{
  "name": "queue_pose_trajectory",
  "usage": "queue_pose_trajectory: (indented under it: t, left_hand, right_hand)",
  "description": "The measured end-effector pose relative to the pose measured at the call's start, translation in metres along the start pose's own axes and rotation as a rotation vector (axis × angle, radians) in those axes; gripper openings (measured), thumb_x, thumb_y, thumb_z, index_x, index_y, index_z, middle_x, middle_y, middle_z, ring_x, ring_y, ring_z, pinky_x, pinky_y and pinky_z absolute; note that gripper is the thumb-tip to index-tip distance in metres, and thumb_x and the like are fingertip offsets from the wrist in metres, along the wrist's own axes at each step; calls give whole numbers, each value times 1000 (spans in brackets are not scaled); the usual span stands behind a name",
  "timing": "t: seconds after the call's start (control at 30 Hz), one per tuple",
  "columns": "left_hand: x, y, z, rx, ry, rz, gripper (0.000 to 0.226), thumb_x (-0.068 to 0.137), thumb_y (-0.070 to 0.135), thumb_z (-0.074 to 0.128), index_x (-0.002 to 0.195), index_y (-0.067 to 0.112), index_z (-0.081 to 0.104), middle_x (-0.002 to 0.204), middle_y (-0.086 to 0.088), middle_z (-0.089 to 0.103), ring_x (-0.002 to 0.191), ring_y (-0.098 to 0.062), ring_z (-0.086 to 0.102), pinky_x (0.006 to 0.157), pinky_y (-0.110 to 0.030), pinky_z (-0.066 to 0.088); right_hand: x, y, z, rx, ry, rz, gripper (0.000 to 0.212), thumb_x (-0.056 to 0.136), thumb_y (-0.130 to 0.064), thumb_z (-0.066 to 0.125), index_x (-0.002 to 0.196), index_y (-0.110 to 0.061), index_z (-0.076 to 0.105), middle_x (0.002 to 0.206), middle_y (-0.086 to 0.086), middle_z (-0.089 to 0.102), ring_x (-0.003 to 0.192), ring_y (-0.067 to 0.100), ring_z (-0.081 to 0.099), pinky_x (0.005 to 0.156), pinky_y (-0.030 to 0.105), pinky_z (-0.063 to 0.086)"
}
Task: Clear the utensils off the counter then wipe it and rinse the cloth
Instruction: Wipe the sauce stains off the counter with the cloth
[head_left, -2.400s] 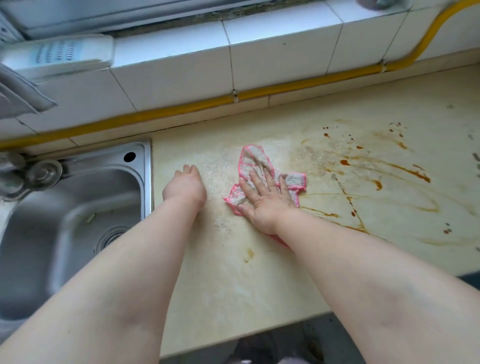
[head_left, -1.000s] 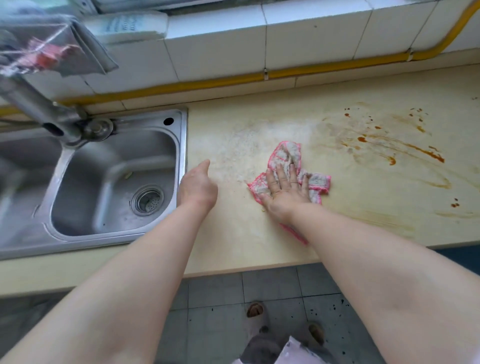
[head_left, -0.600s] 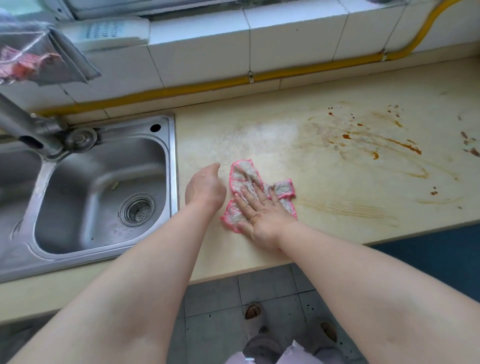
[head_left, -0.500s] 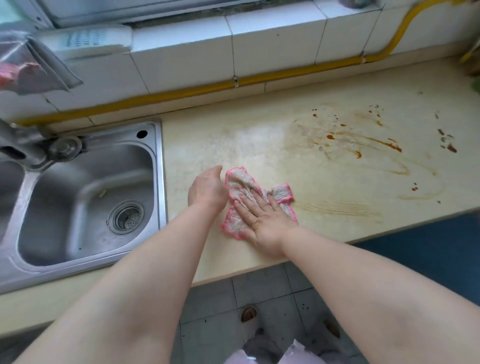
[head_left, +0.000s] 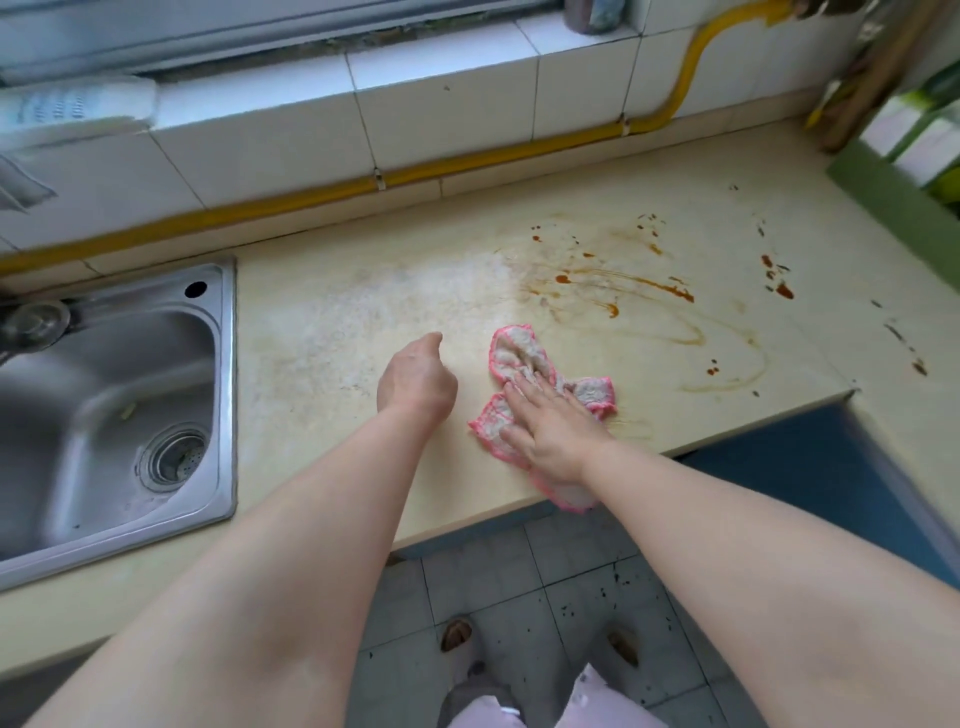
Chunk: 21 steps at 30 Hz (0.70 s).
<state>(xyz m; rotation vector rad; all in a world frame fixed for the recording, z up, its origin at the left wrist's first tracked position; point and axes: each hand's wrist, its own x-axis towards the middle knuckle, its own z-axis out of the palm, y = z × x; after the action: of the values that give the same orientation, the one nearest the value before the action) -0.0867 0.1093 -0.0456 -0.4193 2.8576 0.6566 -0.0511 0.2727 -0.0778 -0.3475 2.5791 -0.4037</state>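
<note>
On the head camera I see the right hand lying flat, fingers straight and slightly spread, pressing the crumpled grey, pink-edged cloth onto the cream stone bench at its front edge, one corner overhanging. The left hand sits just beside the cloth, fingers curled, holding nothing. Orange-brown sauce streaks lie beyond the cloth, and the stainless steel sink is on the left.

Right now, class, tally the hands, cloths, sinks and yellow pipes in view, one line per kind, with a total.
Hands: 2 (left hand, right hand)
Pink-edged cloth: 1
Steel sink: 1
Yellow pipe: 1
Total: 5
</note>
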Motion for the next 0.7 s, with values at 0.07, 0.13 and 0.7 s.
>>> queue_pose_trajectory:
  t: [0.07,0.13,0.7]
  left_hand:
    - [-3,6,-4,-8,30,2,56,95,4,34,147,23,38,150,-2,42,135,-24,40,103,-33,36]
    - [-5,9,-9,-13,66,-1,56,95,4,33,147,23,38,150,-2,42,136,-23,39,102,-34,37]
    - [-39,81,113,269,-84,109,75,100,49,17,151,7,-18,158,-10,-25,144,-23,-27,119,-46,-7]
  right_hand:
    - [4,-7,-18,260,102,75,59,96,-17,45,150,-30,27,157,-1,29,137,17,41,110,33,33]
    - [6,-18,-35,668,177,117,70,88,2,45,147,-35,35,143,-5,48,99,7,66,85,32,50]
    - [-42,138,-31,-81,275,48,31,96,-10,47,126,-13,57,136,0,51,134,19,40,106,28,35]
